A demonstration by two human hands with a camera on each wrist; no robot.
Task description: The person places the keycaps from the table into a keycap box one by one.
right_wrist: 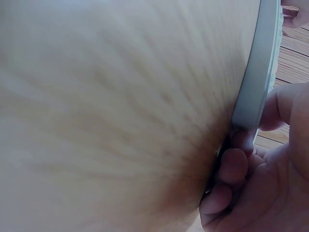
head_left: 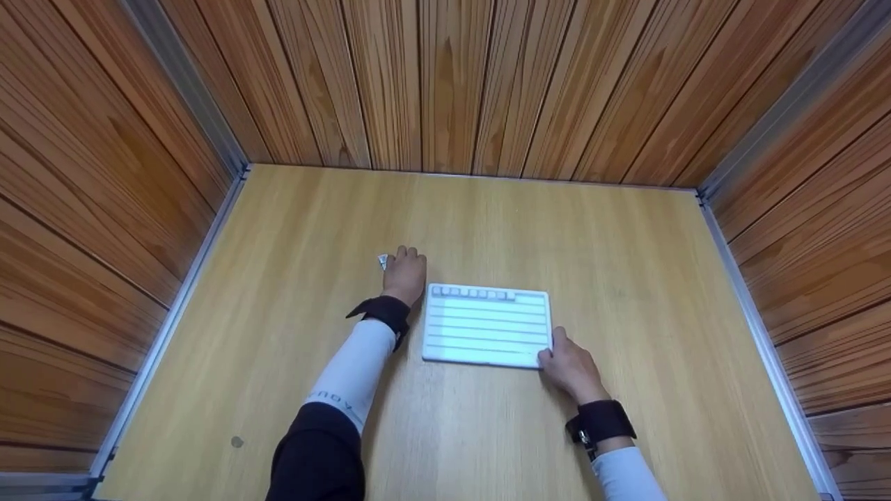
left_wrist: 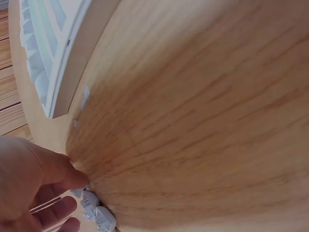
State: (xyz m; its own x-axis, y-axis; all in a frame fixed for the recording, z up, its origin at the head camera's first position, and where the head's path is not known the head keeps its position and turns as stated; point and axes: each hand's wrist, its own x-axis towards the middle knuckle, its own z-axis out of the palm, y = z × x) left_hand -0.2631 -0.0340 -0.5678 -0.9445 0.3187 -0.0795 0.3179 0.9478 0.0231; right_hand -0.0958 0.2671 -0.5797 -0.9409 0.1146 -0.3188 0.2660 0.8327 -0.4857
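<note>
Setting: a purpose-built recording booth, not a lived-in room. A pale wood-grain laminate tabletop (head_left: 626, 278) is enclosed on three sides by reddish-brown vertical wood-plank walls (head_left: 452, 76), joined at corners and base by grey aluminium frame rails (head_left: 182, 76).

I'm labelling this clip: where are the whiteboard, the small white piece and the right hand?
whiteboard (head_left: 486, 327), head view, middle of its lined face.
small white piece (left_wrist: 99, 217), left wrist view, its top.
right hand (head_left: 569, 365), head view, back of hand.

Wooden table (head_left: 626, 278), slatted wood walls (head_left: 452, 83)
</note>
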